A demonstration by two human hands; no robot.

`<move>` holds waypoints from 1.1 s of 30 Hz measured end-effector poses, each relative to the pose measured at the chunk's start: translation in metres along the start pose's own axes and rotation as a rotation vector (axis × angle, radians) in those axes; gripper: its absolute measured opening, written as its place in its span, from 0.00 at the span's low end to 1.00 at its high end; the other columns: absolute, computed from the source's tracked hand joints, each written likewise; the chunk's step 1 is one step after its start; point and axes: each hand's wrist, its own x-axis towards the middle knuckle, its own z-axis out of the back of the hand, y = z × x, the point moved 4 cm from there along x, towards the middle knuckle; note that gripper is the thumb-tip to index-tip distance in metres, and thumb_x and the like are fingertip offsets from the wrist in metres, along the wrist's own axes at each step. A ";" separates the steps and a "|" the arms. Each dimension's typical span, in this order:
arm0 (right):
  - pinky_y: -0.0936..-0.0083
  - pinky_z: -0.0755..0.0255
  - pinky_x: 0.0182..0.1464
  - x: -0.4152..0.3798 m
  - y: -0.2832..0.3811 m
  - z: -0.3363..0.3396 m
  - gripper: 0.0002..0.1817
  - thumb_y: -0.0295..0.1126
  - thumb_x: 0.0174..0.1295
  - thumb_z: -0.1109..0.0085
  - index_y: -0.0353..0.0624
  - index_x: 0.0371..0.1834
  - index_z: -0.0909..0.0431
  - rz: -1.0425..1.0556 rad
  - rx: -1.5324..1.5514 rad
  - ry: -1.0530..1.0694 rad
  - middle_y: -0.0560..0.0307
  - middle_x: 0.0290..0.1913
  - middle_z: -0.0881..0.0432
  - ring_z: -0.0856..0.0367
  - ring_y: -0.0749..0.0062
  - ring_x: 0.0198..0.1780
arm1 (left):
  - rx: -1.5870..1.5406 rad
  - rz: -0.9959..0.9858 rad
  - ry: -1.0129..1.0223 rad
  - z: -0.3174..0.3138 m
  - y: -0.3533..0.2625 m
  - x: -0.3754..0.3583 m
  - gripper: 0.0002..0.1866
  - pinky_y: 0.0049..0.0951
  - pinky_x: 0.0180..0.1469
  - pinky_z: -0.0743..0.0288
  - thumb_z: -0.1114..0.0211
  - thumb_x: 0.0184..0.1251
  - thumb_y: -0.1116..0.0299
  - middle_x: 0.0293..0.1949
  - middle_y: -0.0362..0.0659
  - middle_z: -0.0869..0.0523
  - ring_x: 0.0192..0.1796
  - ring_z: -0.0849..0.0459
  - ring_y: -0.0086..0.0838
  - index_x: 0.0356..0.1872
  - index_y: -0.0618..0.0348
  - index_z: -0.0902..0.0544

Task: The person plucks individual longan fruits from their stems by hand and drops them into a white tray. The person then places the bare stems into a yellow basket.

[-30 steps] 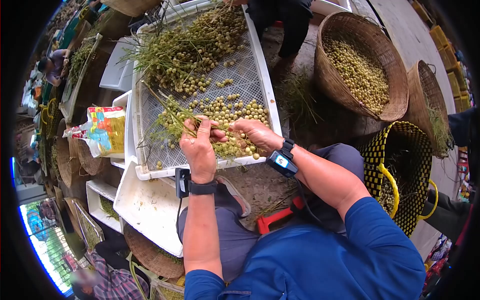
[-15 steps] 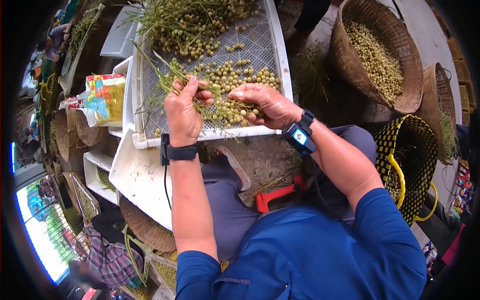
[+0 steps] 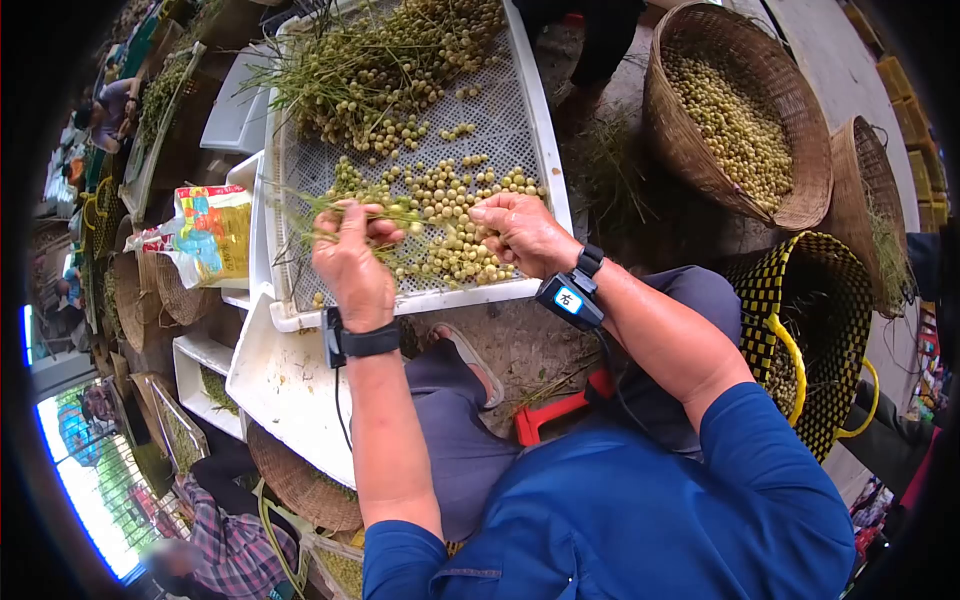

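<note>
My left hand point(image 3: 352, 262) is closed around a thin bunch of green stems point(image 3: 400, 214), over the left side of a white perforated tray point(image 3: 549, 165). The stems' tips are blurred. My right hand point(image 3: 530, 236) hovers at the tray's right front with its fingers curled and thumb against them; whatever lies inside is hidden. Loose round yellow-green fruits point(image 3: 440, 190) lie on the mesh between and behind my hands. Farther back in the tray sits a big heap of fruit still on its stems point(image 3: 375, 85).
Wicker baskets, one full of loose fruit point(image 3: 735, 130), stand at right, beside a black-and-yellow woven basket point(image 3: 850, 300). A white bin point(image 3: 285, 375) and a colourful plastic bag point(image 3: 215, 235) are at left. A red stool part point(image 3: 545, 415) is near my legs. Other people sit at left.
My hands have drawn apart: the left has moved leftward with the stems, and the right no longer touches them. The whole view has shifted slightly.
</note>
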 end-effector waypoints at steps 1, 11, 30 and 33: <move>0.85 0.41 0.18 -0.002 0.001 0.004 0.08 0.33 0.72 0.39 0.40 0.43 0.25 0.005 -0.001 -0.004 0.64 0.27 0.27 0.31 0.84 0.22 | 0.019 -0.010 -0.013 0.006 -0.006 0.004 0.05 0.26 0.28 0.18 0.40 0.77 0.69 0.33 0.44 0.16 0.27 0.18 0.24 0.42 0.59 0.23; 0.53 0.16 0.57 -0.016 0.011 -0.007 0.23 0.37 0.74 0.59 0.32 0.61 0.27 -0.128 0.635 0.381 0.37 0.58 0.19 0.18 0.43 0.61 | -0.062 0.167 -0.021 0.029 -0.019 0.012 0.06 0.23 0.32 0.24 0.36 0.74 0.65 0.36 0.39 0.16 0.32 0.19 0.22 0.43 0.55 0.20; 0.38 0.37 0.72 -0.013 0.022 -0.014 0.28 0.43 0.73 0.62 0.32 0.67 0.30 -0.072 0.727 0.342 0.34 0.68 0.27 0.29 0.38 0.70 | 0.141 0.232 0.234 0.002 -0.014 -0.005 0.07 0.18 0.25 0.30 0.35 0.74 0.64 0.31 0.37 0.17 0.25 0.23 0.18 0.43 0.55 0.19; 0.38 0.36 0.71 -0.017 0.032 -0.012 0.28 0.44 0.74 0.59 0.33 0.67 0.32 -0.095 0.683 0.229 0.34 0.67 0.28 0.29 0.37 0.70 | 0.151 0.243 0.240 0.001 -0.012 -0.005 0.07 0.18 0.25 0.30 0.34 0.74 0.64 0.31 0.37 0.17 0.25 0.23 0.18 0.43 0.55 0.18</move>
